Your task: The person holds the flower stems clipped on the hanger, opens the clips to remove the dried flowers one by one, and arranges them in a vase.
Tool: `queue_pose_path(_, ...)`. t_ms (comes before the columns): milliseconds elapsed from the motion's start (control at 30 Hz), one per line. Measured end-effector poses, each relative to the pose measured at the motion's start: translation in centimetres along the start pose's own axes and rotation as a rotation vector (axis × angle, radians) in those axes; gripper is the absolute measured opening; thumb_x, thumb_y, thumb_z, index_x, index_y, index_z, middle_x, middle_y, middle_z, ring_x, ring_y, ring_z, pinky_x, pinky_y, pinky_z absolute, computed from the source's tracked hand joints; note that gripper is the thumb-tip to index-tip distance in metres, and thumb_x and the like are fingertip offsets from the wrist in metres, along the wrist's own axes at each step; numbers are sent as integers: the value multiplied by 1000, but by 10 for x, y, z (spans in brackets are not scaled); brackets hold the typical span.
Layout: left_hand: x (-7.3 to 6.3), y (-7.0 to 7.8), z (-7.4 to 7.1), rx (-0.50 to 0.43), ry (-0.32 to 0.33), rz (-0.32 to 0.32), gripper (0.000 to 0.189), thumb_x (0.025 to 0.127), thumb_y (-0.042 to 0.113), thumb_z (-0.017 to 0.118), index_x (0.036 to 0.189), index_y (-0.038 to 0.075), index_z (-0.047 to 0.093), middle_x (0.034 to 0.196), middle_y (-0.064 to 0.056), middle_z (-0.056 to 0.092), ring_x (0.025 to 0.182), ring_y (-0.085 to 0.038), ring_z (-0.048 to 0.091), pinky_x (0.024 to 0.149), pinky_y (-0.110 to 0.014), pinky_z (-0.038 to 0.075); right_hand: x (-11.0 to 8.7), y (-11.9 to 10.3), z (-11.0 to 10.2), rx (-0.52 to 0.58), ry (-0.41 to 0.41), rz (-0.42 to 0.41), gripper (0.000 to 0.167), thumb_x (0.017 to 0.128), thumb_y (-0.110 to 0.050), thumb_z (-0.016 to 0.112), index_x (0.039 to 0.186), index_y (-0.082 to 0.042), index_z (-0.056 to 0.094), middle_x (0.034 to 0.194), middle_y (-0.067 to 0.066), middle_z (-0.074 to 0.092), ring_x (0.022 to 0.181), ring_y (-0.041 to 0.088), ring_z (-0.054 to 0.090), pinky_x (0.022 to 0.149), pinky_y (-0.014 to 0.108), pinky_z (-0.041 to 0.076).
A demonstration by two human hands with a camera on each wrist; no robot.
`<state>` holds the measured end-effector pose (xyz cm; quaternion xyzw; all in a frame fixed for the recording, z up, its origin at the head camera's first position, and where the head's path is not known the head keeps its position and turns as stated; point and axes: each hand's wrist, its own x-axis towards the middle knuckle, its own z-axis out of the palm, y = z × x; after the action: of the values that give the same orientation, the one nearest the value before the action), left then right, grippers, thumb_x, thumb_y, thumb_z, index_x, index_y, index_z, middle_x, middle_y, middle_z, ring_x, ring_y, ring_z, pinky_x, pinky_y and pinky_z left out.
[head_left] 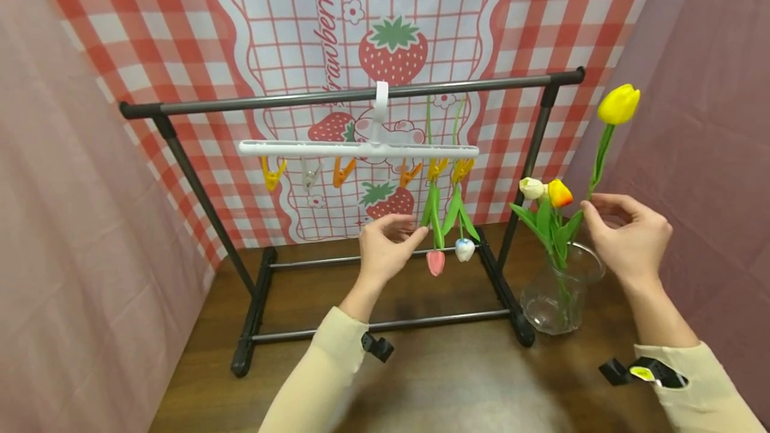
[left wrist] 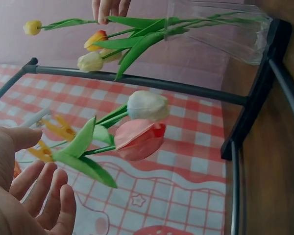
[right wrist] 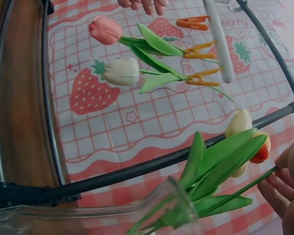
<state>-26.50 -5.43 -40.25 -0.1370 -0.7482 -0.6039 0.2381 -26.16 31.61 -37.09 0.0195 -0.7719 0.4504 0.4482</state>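
Note:
Between thumb and fingers, my right hand [head_left: 631, 236] pinches the green stem of a yellow tulip [head_left: 619, 104]. Its bloom points upward above the hand, and in the right wrist view the stem [right wrist: 240, 190] runs down among leaves at the mouth of the glass vase [head_left: 535, 309]. A white tulip [head_left: 532, 188] and a yellow-orange tulip [head_left: 560, 193] stand in that vase. Holding nothing, my left hand [head_left: 385, 249] has its fingers loosely bent beside a pink tulip [head_left: 436, 262]. That tulip and a white-blue tulip [head_left: 464, 250] hang head down from yellow clips [left wrist: 41, 152].
A white clip hanger [head_left: 313, 148] hooks over the bar of a black metal rack [head_left: 252, 103]. Other clips, such as an orange clip [head_left: 344, 172], dangle from it without flowers. The rack's feet stand on a brown wooden table [head_left: 445, 379]. A strawberry-print cloth [head_left: 162, 32] hangs behind.

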Motion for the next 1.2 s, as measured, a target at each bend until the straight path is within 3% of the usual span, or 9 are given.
queue_pose_path(400,3,-10,26,-10,40,-33,31,83,18,91,107,2,81,95,-19,82,74,-27,77,67,-21,60,-17,12,-1,-59,-70,-52,17,85,-7,84,96,6,80,78,-44,60,65,-28,57,64,-4,44)
queue_pose_path(633,3,-17,34,-25,72,-72,30,83,21,92,105,5,81,97,-18,81,66,-13,72,60,-18,56,-24,18,0,-94,-101,-45,17,85,-9,84,96,4,81,77,-44,59,64,-29,55,63,-4,44)
queue_pose_path(767,4,-18,38,-17,90,-77,32,82,23,92,108,7,81,101,-16,81,64,-14,70,54,-17,52,-30,23,0,-105,-102,-39,16,85,-9,85,95,3,81,77,-43,59,64,-30,55,63,-4,44)
queue_pose_path(1000,5,-20,45,71,150,-100,45,78,28,95,115,8,79,104,-13,79,69,-22,69,60,-16,48,-38,26,2,-112,-112,-37,14,85,-9,85,95,1,81,78,-42,58,65,-29,55,63,-4,44)
queue_pose_path(1200,8,-21,50,83,141,-146,49,78,29,95,119,11,76,112,-13,77,70,-11,64,63,-18,51,-42,27,3,-109,-118,-19,14,85,-8,85,95,0,81,78,-41,58,66,-28,57,63,-3,45)
